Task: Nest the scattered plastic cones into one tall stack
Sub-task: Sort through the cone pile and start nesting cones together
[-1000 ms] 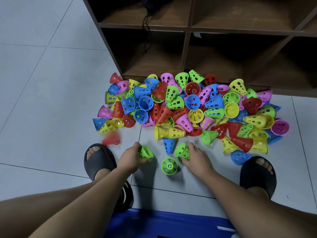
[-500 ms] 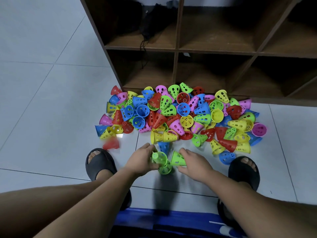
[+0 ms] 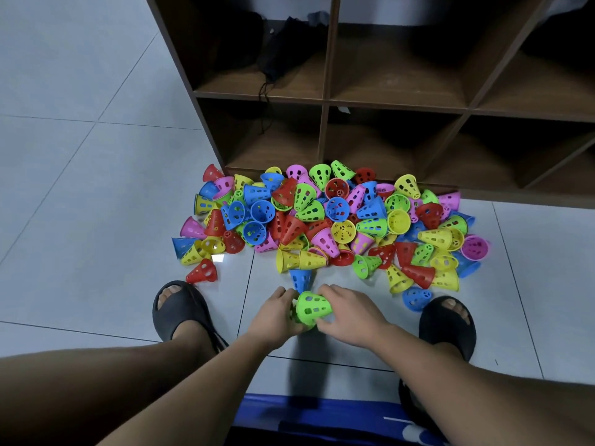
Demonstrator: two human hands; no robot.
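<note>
A green perforated cone [image 3: 313, 308] sits between both hands, low over the floor tiles, its narrow end tilted up and left. My left hand [image 3: 277, 313] grips it from the left; a sliver of more green plastic shows under those fingers. My right hand [image 3: 349, 315] holds its wide end from the right. A blue cone [image 3: 301, 280] stands just beyond my fingers. Behind it spreads a heap of several red, yellow, pink, blue and green cones [image 3: 335, 220].
A dark wooden cubby shelf [image 3: 325, 101] rises right behind the heap. My feet in black slippers [image 3: 180, 309] [image 3: 447, 323] flank the hands. A lone red cone [image 3: 203, 272] lies by the left slipper. A blue object [image 3: 322, 416] lies at the bottom edge.
Each hand held its own green cone beside a third on the floor; both hands have come together and now hold one green cone between them. The camera tilted up slightly.
</note>
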